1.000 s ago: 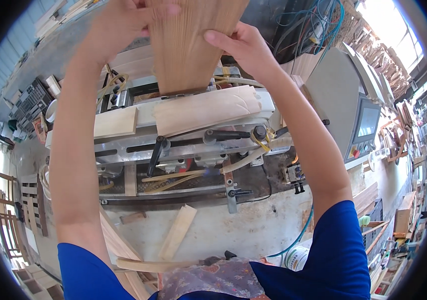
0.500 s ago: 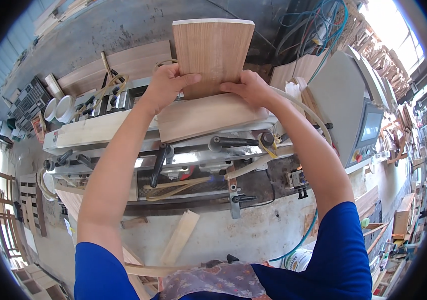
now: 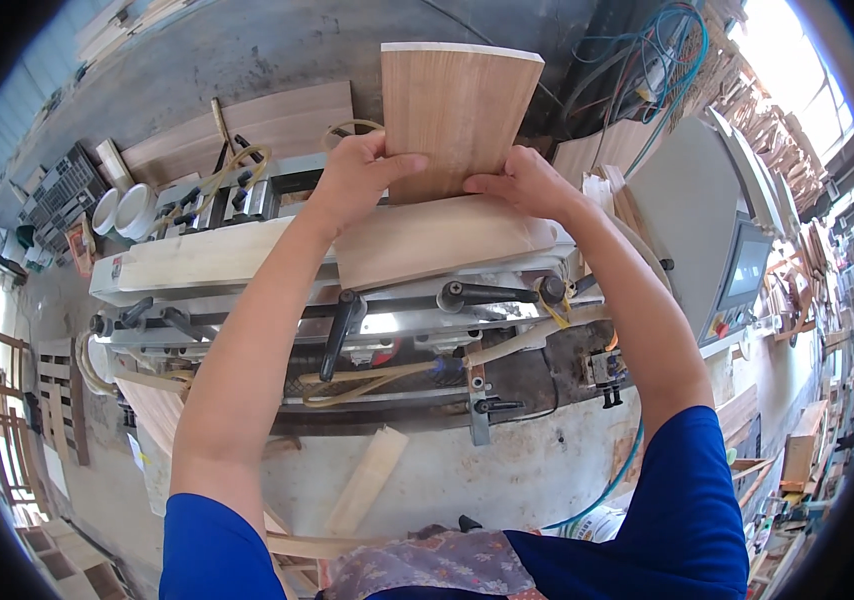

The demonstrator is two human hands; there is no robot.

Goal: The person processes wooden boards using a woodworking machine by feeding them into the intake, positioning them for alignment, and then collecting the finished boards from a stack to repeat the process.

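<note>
L hand (image 3: 357, 182) was clamped on L edge of a flat brown wooden board (image 3: 461, 115), R hand (image 3: 534, 184) on R edge, thumbs on near face. Board's lower end was just behind a pale, flat wooden pc. (image 3: 442, 238) atop a silver-and-white metal machine (image 3: 379, 323).

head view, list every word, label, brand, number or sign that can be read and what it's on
Bucket: printed lettering, partly hidden by the blue sleeve; I won't copy it.
Screen: display too small and blurred to read.
Board in both hands: no text on the face in view.
Anything else: too small to make out.
</note>
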